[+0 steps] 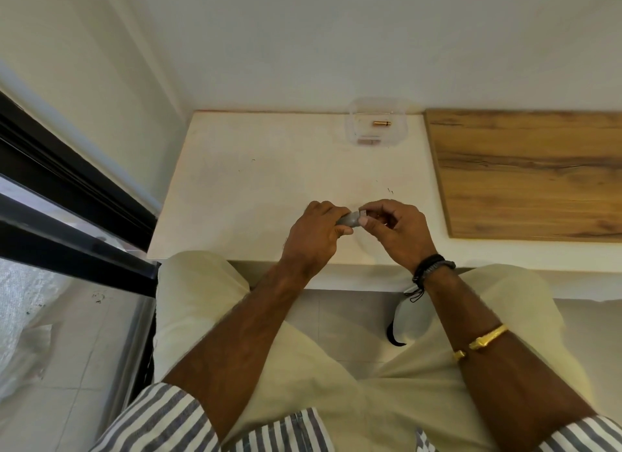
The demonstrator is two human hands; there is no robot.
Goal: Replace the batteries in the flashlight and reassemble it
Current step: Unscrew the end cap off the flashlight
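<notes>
Flashlight point(350, 220) sits over the bench point(269, 182) near its 6 o'clock edge, wrapped in my left grip point(314, 231); only the grey end shows. Right grip point(392, 224) pinches a small piece at that end, probably the cap or a battery; too small to tell. Plan: keep the axes in line, start the seating gently, no forcing. One battery point(381, 124) lies in the clear tray point(378, 121) at 12 o'clock; check polarity.
</notes>
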